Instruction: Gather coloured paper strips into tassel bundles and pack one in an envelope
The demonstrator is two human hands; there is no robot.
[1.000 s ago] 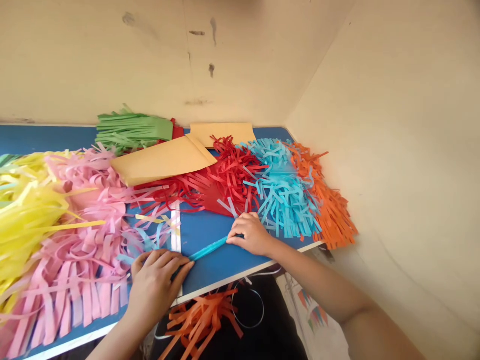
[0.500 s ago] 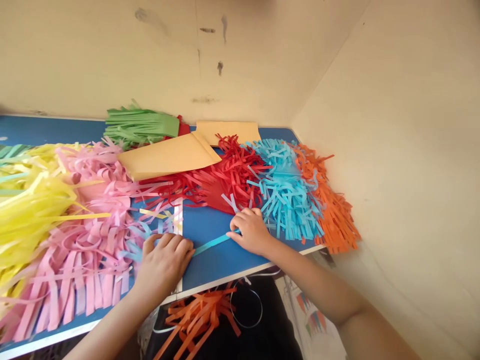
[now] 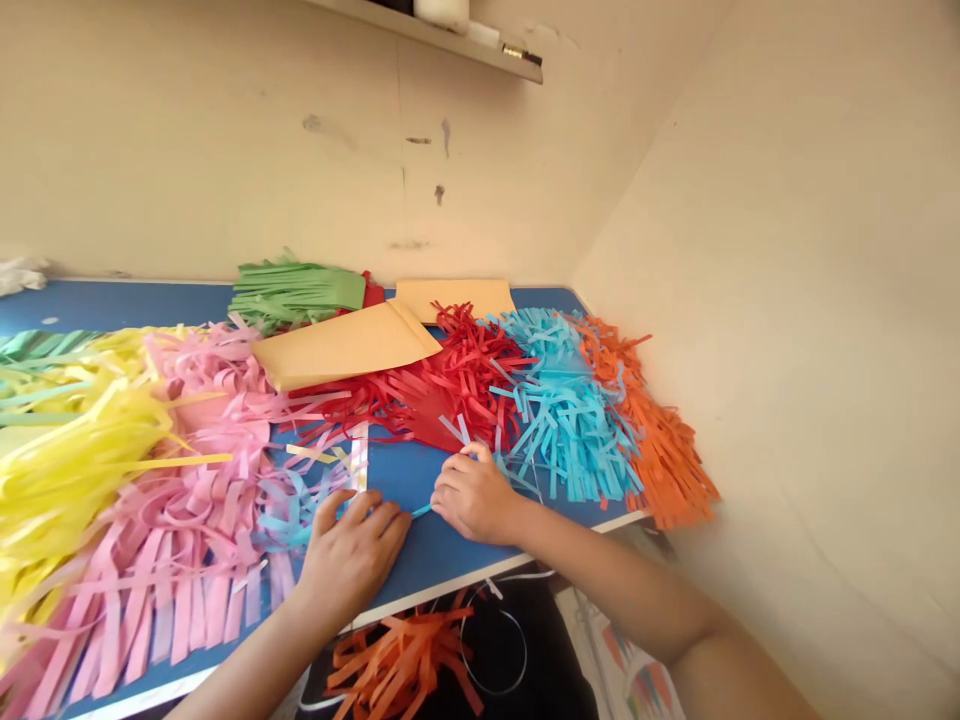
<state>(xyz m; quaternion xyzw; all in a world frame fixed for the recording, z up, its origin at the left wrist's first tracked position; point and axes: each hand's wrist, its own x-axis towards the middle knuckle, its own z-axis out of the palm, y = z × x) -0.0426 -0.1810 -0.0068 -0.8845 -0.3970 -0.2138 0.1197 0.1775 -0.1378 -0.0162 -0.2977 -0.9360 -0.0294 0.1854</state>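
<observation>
A narrow turquoise paper strip (image 3: 421, 510) is pinched by fingers of the left hand (image 3: 351, 550) and right hand (image 3: 475, 495). Flat blue tabletop (image 3: 429, 562) is exposed to its white edge (image 3: 450, 586).

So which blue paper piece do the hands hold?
The narrow blue strip, the only one spanning the gap between left hand and right hand; the fringed blue bundle lies farther right, loose pale-blue strips farther left.

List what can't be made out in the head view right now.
Head view:
Light-blue strip: full length, hidden by the left hand and right hand.
Red fringe: part covered by the tan paper.
Yellow fringe: cut off by the left edge.
White object: top cut off by the upper edge.
</observation>
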